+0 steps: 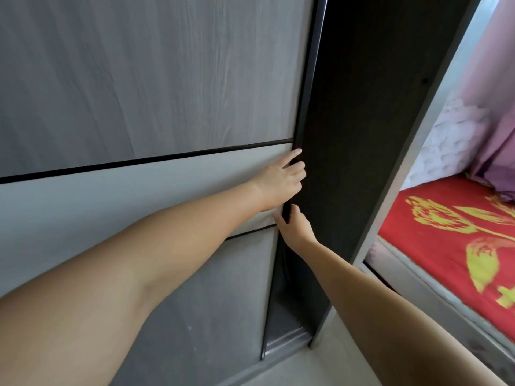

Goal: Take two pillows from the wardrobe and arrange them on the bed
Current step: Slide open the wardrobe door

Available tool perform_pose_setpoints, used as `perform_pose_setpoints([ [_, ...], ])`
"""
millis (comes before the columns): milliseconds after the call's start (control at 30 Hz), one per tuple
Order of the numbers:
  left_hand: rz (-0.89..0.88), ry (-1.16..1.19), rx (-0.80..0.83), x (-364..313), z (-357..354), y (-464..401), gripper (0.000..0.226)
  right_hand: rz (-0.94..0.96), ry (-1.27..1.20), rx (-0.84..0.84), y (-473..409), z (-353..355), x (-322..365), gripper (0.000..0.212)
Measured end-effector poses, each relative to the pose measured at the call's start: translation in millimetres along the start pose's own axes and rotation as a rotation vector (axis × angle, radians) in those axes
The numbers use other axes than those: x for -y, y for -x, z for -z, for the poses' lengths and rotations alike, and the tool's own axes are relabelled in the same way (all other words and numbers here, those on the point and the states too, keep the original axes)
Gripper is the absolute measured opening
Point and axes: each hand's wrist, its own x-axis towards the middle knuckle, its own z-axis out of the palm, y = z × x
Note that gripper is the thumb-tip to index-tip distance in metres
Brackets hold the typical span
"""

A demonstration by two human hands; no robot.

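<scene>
Wardrobe (362, 135) fills frame centre; its grey sliding door (139, 93) stands partly open, gap dark, contents not discernible, pillows not visible. Left hand (281, 182) and right hand (292, 227) both curl round the door's dark edge at centre. Bed (446, 232), red patterned cover, lower right.

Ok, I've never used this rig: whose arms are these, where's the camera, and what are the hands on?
One picture, from a camera worn on a person's head, looking forward and down. No machine: the two bare arms are that person's own. Both hands grip the dark edge of the grey sliding wardrobe door: the left hand higher, the right hand just below it. Beside the edge is a narrow dark gap into the wardrobe; no pillow shows in it. At the right lies the bed with a red and yellow cover, and pink curtains behind.
</scene>
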Motion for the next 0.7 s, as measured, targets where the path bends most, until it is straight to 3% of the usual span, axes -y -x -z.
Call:
perform_pose_setpoints([
  [200, 0.022, -0.037, 0.053, 12.3, -19.3, 92.1, 0.022, 0.2, 0.135, 0.196, 19.5, -45.7, 39.8, 0.042],
  [333, -0.028, -0.087, 0.018, 25.3, -29.3, 144.4, 0.004, 0.345, 0.277, 0.309, 31.6, -73.1, 69.4, 0.039],
  [467, -0.016, -0.103, 0.005, 34.1, -39.1, 196.3, 0.012, 0.49, 0.369, 0.383, 47.9, -104.3, 94.4, 0.04],
  [567, 0.036, -0.099, 0.074, 34.1, -38.9, 232.8, 0.005, 0.567, 0.391, 0.411, 62.3, -127.2, 109.5, 0.036],
  [700, 0.109, -0.101, 0.146, 36.4, -32.3, 270.7, 0.014, 0.66, 0.472, 0.404, 76.8, -156.3, 133.3, 0.043],
])
